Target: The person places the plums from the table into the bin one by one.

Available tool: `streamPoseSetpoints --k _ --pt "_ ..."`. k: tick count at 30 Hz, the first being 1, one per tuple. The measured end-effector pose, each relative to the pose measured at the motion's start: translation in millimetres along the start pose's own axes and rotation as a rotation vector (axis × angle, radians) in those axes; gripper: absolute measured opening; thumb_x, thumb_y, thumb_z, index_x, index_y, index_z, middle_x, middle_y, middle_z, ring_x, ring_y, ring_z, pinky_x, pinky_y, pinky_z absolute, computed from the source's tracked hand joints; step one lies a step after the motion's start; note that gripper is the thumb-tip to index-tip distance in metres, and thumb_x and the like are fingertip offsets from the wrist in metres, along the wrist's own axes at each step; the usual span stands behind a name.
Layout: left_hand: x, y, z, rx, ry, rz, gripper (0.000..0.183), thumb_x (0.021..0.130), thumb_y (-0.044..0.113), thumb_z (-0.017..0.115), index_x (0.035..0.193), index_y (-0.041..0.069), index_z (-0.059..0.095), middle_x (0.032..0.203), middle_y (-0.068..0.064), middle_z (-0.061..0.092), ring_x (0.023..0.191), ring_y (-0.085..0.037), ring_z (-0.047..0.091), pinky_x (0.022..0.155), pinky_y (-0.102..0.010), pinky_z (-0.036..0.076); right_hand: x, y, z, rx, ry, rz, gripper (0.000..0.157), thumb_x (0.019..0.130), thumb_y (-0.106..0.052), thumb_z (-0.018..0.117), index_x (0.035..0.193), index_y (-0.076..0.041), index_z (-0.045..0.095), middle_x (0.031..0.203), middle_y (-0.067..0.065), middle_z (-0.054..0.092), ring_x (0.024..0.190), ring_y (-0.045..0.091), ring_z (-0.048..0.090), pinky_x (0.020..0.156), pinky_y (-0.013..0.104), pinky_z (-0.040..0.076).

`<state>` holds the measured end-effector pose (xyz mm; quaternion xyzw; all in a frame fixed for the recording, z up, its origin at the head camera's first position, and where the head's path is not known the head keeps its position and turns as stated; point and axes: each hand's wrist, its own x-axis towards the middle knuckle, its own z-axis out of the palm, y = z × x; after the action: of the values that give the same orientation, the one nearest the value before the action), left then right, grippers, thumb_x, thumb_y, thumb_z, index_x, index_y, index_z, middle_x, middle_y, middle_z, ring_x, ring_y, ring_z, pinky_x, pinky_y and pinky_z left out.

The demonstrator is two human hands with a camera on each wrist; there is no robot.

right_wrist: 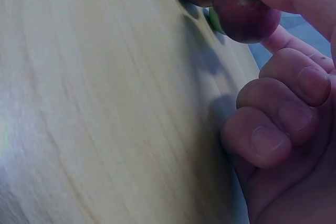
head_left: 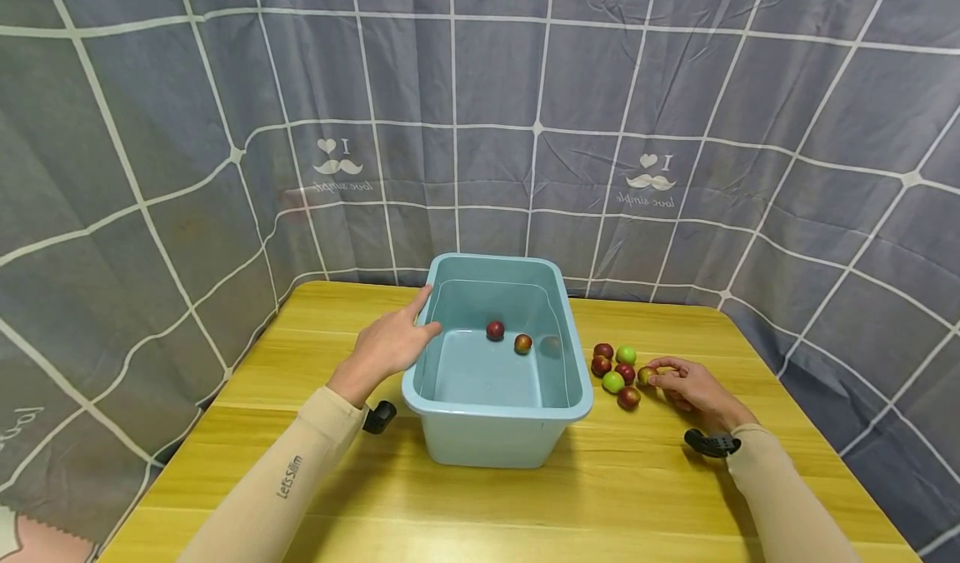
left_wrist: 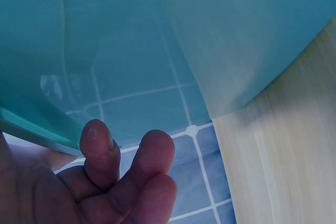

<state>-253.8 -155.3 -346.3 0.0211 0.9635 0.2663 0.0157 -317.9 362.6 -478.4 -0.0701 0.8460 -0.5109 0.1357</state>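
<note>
A light blue plastic tub (head_left: pixel 495 413) stands on the table. My left hand (head_left: pixel 392 342) holds its left rim, with the thumb over the inner side. Below the rim, the lower fingers (left_wrist: pixel 152 156) curl loosely in the left wrist view. Inside the tub lie a dark red fruit (head_left: pixel 495 331) and a red-green one (head_left: pixel 522 344). To the right of the tub, my right hand (head_left: pixel 697 392) pinches a small red-green fruit (right_wrist: pixel 245 11) between thumb and index finger, its other fingers curled. Beside it sits a cluster of small round fruits, dark red (head_left: pixel 601 366) and green (head_left: pixel 612 382).
The wooden table (head_left: pixel 352 505) carries everything. A grey curtain (head_left: pixel 495 171) with white grid lines hangs behind it and at both sides. Black straps with cameras sit on the left wrist (head_left: pixel 379 417) and the right wrist (head_left: pixel 712 443).
</note>
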Motion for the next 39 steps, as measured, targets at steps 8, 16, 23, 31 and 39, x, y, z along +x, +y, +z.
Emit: streamPoseSetpoints --k 8,16,23,31,39 --pt "-0.3 0.5 0.4 -0.008 -0.008 -0.007 0.075 0.097 0.053 0.041 0.163 0.037 0.010 0.133 -0.015 0.063 0.079 -0.026 0.062 0.055 -0.038 0.044 0.9 -5.8 -6.0 -0.023 0.023 -0.016 0.049 0.096 -0.029 0.068 0.132 0.001 0.053 0.060 -0.004 0.041 0.049 0.010 0.036 0.046 0.025 0.035" --pt "0.2 1.4 -0.1 0.001 -0.005 -0.007 0.075 0.097 0.053 0.041 0.163 0.036 0.010 0.129 -0.014 0.065 0.079 -0.026 0.061 0.056 -0.038 0.044 0.1 -21.3 -15.8 -0.086 0.029 -0.034 0.052 0.096 -0.031 0.068 0.134 0.000 0.054 0.068 -0.002 0.041 0.053 0.010 0.038 0.051 0.028 0.039" --pt "-0.6 0.2 -0.1 -0.002 -0.007 0.000 0.075 0.097 0.052 0.042 0.163 0.035 0.012 0.133 -0.015 0.063 0.081 -0.026 0.062 0.055 -0.038 0.044 1.1 -34.5 -21.2 -0.083 0.024 -0.052 0.051 0.095 -0.031 0.069 0.133 -0.001 0.054 0.062 -0.004 0.040 0.051 0.011 0.036 0.049 0.031 0.036" --pt "-5.0 -4.1 0.4 0.005 -0.007 -0.013 0.074 0.097 0.051 0.043 0.163 0.035 0.012 0.142 -0.015 0.058 0.085 -0.027 0.063 0.055 -0.037 0.044 4.8 -54.2 -18.8 -0.072 -0.006 -0.114 0.047 0.095 -0.028 0.070 0.131 -0.001 0.055 0.063 -0.004 0.039 0.050 0.010 0.035 0.048 0.030 0.034" --pt "-0.7 -1.3 0.3 -0.007 -0.008 -0.002 0.075 0.097 0.053 0.043 0.163 0.037 0.011 0.135 -0.014 0.062 0.081 -0.026 0.062 0.055 -0.037 0.044 8.7 -82.3 -24.5 -0.090 -0.028 -0.158 0.045 0.096 -0.026 0.069 0.130 0.000 0.054 0.065 -0.003 0.040 0.050 0.010 0.033 0.047 0.030 0.032"
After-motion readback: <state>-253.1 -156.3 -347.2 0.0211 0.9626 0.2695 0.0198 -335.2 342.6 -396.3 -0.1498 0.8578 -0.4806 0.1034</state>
